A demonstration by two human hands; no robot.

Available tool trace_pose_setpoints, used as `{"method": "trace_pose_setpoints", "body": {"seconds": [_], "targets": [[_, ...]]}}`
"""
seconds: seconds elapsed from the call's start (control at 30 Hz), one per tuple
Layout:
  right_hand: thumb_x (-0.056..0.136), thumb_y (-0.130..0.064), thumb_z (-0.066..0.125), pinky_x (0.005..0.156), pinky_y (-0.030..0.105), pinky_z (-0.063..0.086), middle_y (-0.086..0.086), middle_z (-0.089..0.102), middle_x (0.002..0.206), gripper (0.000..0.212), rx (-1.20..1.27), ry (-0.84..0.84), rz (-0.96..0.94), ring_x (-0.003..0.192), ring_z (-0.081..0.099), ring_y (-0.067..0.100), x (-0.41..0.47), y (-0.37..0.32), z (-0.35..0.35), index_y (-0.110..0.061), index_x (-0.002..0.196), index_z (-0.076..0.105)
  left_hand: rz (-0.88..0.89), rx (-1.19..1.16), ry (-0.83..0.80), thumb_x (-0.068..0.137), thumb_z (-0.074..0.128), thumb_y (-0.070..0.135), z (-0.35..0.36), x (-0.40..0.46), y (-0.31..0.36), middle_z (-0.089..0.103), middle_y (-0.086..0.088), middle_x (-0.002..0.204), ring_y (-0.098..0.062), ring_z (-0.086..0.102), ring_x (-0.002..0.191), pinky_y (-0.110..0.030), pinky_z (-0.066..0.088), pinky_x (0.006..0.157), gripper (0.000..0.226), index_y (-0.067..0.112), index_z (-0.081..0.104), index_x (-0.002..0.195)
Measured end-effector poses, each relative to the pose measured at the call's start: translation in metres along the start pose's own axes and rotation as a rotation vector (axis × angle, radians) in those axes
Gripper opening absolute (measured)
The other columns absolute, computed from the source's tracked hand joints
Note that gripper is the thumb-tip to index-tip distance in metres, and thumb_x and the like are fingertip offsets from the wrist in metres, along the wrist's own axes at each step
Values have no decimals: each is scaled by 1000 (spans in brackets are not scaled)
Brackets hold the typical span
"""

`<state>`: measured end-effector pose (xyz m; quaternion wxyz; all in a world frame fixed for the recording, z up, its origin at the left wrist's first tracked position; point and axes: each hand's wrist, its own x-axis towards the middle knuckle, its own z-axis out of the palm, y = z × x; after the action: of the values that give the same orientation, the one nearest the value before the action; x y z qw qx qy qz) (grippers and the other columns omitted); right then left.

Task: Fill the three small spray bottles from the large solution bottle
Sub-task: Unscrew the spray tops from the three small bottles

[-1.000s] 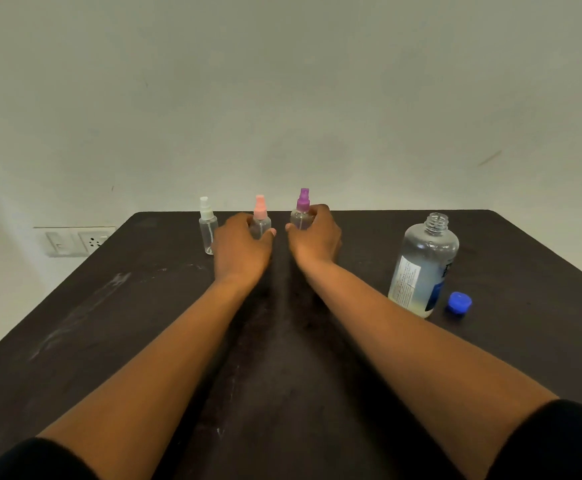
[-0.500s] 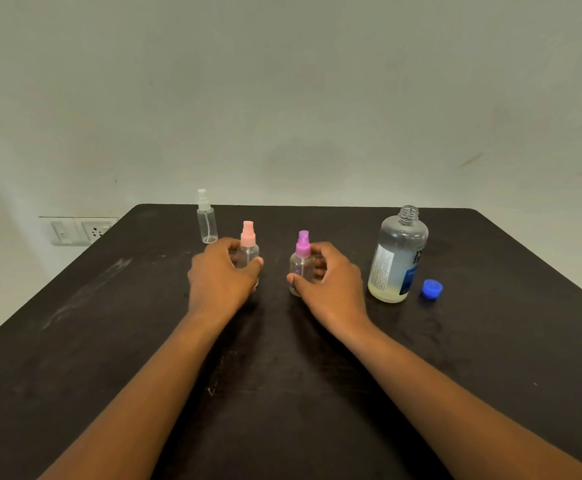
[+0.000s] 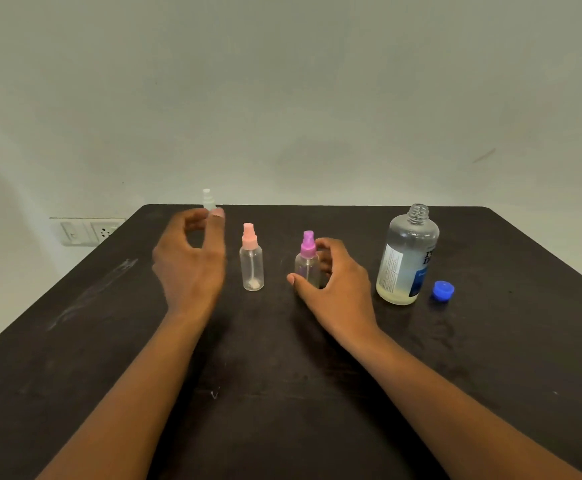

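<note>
Three small clear spray bottles stand on the dark table (image 3: pixel 317 393). The white-capped bottle (image 3: pixel 208 199) is farthest back; my left hand (image 3: pixel 192 261) is raised in front of it, fingers apart, hiding most of its body. Standing free is the pink-capped bottle (image 3: pixel 251 265). My right hand (image 3: pixel 334 285) curls around the purple-capped bottle (image 3: pixel 307 261), thumb at its base, fingers behind. To the right, the large solution bottle (image 3: pixel 405 258) stands uncapped with a little yellowish liquid at the bottom. Its blue cap (image 3: pixel 442 291) lies beside it.
A pale wall rises behind the table's far edge. A wall socket and switch plate (image 3: pixel 87 232) sit at the left beyond the table. White scuff marks (image 3: pixel 92 292) streak the table's left side.
My left hand has let go of the pink-capped bottle and moved up and back to the white-capped one. The right hand's hold on the purple-capped bottle has loosened a little.
</note>
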<state>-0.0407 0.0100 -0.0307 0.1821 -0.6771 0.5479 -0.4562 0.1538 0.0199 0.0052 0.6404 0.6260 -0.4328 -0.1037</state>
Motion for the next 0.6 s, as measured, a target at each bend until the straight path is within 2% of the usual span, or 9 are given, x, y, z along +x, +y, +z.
{"method": "trace_pose_setpoints", "body": {"seconds": [0.03, 0.1, 0.23, 0.3, 0.33, 0.4, 0.5, 0.53, 0.6], "targets": [[82, -41, 88, 105, 41, 55, -10, 66, 130, 73, -4, 9, -7, 119, 63, 11, 0, -1, 0, -26, 143, 51, -19, -5, 36, 86, 57, 66, -1, 8, -2, 70, 19, 106, -31, 76, 94, -54, 55, 100, 42, 32, 69, 109], [85, -41, 85, 110, 39, 51, -5, 59, 143, 79, -13, 40, -42, 130, 58, 14, -1, -3, -1, -25, 150, 44, -62, 65, 36, 90, 64, 51, 2, 31, -10, 70, 11, 119, -33, 75, 103, -53, 51, 105, 36, 26, 66, 116], [89, -35, 81, 103, 23, 42, -3, 50, 147, 80, -43, 142, -149, 131, 49, 8, -6, -8, -3, -24, 155, 37, -136, 302, -150, 94, 73, 46, 16, 77, -27, 57, -6, 149, -34, 71, 117, -52, 52, 106, 68, 13, 49, 147], [90, -32, 81, 103, 20, 38, -4, 49, 148, 81, -41, 162, -177, 130, 45, 2, -6, -10, -5, -26, 156, 34, -168, 334, -221, 91, 77, 51, 23, 91, -33, 54, -8, 154, -33, 76, 107, -51, 56, 103, 82, 11, 42, 155], [90, -31, 80, 104, 20, 37, -4, 49, 149, 82, -36, 164, -181, 131, 44, 1, -7, -10, -5, -26, 156, 32, -174, 346, -246, 90, 78, 53, 27, 95, -37, 56, -7, 153, -30, 78, 99, -50, 58, 101, 86, 12, 41, 156], [91, -31, 79, 105, 21, 36, -5, 46, 153, 84, -30, 158, -178, 138, 44, 6, -8, -10, -4, -26, 158, 28, -168, 358, -277, 88, 80, 54, 36, 100, -48, 63, -6, 144, -29, 78, 100, -50, 57, 102, 85, 14, 45, 154], [93, -32, 77, 106, 20, 35, -5, 43, 157, 84, -41, 145, -187, 141, 43, 8, -8, -8, -4, -25, 160, 25, -163, 349, -285, 90, 79, 50, 47, 100, -63, 73, 0, 105, -20, 77, 84, -48, 56, 102, 67, 15, 55, 141], [94, -32, 76, 105, 20, 34, -5, 43, 156, 84, -43, 139, -187, 140, 43, 7, -8, -8, -4, -25, 160, 25, -151, 354, -271, 92, 78, 47, 49, 100, -66, 72, 2, 102, -17, 75, 81, -46, 55, 103, 59, 15, 59, 137], [94, -33, 75, 104, 20, 35, -4, 44, 156, 83, -42, 122, -174, 139, 44, 7, -7, -7, -4, -25, 160, 25, -124, 357, -217, 94, 77, 41, 50, 100, -68, 73, -1, 110, -21, 73, 98, -41, 52, 104, 46, 15, 65, 130]]}}
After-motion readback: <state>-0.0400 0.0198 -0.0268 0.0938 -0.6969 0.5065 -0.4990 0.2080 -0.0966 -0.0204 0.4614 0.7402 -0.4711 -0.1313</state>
